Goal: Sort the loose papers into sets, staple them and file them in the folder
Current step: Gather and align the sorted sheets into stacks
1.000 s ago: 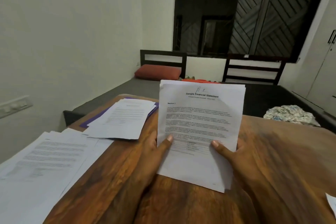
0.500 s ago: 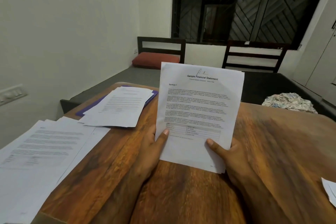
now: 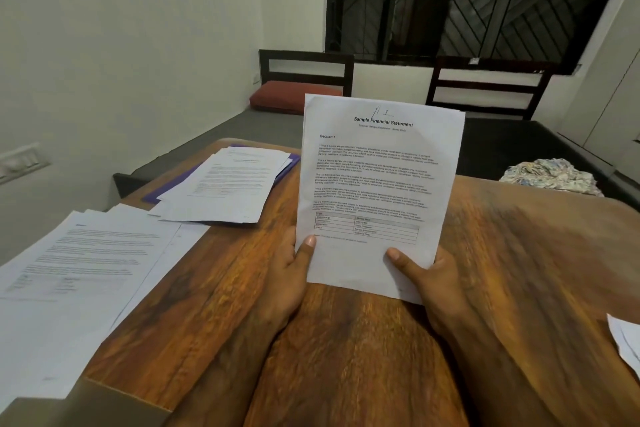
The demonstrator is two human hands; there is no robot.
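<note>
Both my hands hold up a set of white papers (image 3: pixel 377 184) headed "Sample Financial Statement", standing upright over the wooden table (image 3: pixel 519 270). My left hand (image 3: pixel 291 274) grips its lower left edge with the thumb on the front. My right hand (image 3: pixel 426 277) grips the lower right corner the same way. A second pile of papers (image 3: pixel 225 187) lies on a purple folder (image 3: pixel 173 184) at the far left of the table. A wider spread of loose sheets (image 3: pixel 79 277) covers the near left. No stapler is in view.
A corner of another sheet (image 3: pixel 627 343) pokes in at the right edge. Behind the table stands a dark bed with an orange cushion (image 3: pixel 291 97) and a crumpled patterned cloth (image 3: pixel 550 175). A white wall runs along the left.
The sheets in my hands, fanned at the top before, now sit squared together. The view has tilted down a little; the piles on the table have not moved.
</note>
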